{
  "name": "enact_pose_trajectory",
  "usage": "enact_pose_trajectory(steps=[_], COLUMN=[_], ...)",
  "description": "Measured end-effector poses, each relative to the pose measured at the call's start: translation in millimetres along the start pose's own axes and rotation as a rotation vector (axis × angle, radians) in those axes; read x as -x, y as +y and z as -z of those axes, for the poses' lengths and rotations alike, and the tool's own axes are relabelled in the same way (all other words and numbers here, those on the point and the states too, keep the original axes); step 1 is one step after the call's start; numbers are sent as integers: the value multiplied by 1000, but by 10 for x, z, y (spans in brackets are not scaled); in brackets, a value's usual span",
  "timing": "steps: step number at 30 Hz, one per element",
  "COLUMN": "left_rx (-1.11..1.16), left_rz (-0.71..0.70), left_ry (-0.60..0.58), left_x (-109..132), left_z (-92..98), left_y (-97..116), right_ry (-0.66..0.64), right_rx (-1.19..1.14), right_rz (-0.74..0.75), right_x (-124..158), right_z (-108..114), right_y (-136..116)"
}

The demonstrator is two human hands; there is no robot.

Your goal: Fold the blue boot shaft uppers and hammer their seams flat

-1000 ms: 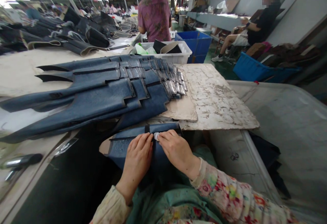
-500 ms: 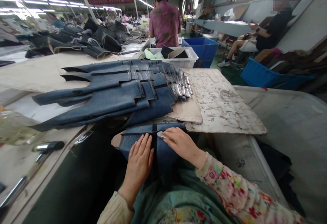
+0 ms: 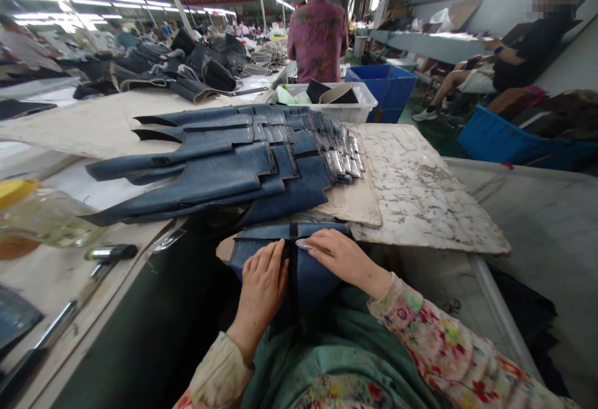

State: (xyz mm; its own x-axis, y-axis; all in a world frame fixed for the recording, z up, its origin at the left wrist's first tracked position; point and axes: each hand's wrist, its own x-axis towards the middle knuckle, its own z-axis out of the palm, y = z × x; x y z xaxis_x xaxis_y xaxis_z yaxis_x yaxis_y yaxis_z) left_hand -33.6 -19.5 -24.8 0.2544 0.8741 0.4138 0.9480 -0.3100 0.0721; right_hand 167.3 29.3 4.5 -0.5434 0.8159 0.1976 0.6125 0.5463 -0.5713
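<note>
A blue leather-like piece (image 3: 313,281) with black strips crossing it lies in front of me, at the near edge of the work boards. My left hand (image 3: 264,278) rests on its left part, palm down, fingers stretched out and the fingertips by the horizontal black strip. In my right hand (image 3: 343,256) is a small pale flat tool (image 3: 302,243), pinched between thumb and fingers. Its rounded tip touches the piece close to where the strips cross. My right fingers cover the rest of the tool, so its exact kind does not show.
Overlapping blue pieces (image 3: 224,169) lie beyond my hands on a cracked pale board (image 3: 420,178). At left are a yellow-lidded jar (image 3: 56,216) and a dark-handled tool (image 3: 112,252). A white bin (image 3: 359,110), a blue bin (image 3: 387,82) and a person (image 3: 317,42) are ahead.
The whole view has shifted, so the scene sits further right and the yellow lid shows. My left fingers have drawn in slightly; the right hand keeps the pale tool at the strip.
</note>
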Motion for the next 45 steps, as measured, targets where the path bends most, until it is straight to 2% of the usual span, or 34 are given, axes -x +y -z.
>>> enact_pose_trajectory(steps=[8, 14, 20, 27, 34, 40, 45], left_rx=[57, 248, 198, 164, 178, 178, 175], left_rz=[60, -26, -114, -173, -157, -130, -104], left_ry=[-9, -86, -117, -143, -181, -183, -173], left_x=[-174, -310, -267, -253, -307, -336, -296], left_z=[74, 83, 42, 36, 53, 106, 131], left_y=[-36, 16, -43, -73, -43, -3, 15], right_ry=[-6, -80, -84, -3, -11, -1, 11], right_rx=[-38, -78, 149, 145, 293, 356, 409], right_rz=[-28, -16, 43, -52, -74, -8, -9], right_x=[-2, -82, -48, -1, -92, -61, 140], right_z=[8, 67, 71, -38, -85, -11, 92], right_y=[20, 26, -109, -148, -245, -150, 3])
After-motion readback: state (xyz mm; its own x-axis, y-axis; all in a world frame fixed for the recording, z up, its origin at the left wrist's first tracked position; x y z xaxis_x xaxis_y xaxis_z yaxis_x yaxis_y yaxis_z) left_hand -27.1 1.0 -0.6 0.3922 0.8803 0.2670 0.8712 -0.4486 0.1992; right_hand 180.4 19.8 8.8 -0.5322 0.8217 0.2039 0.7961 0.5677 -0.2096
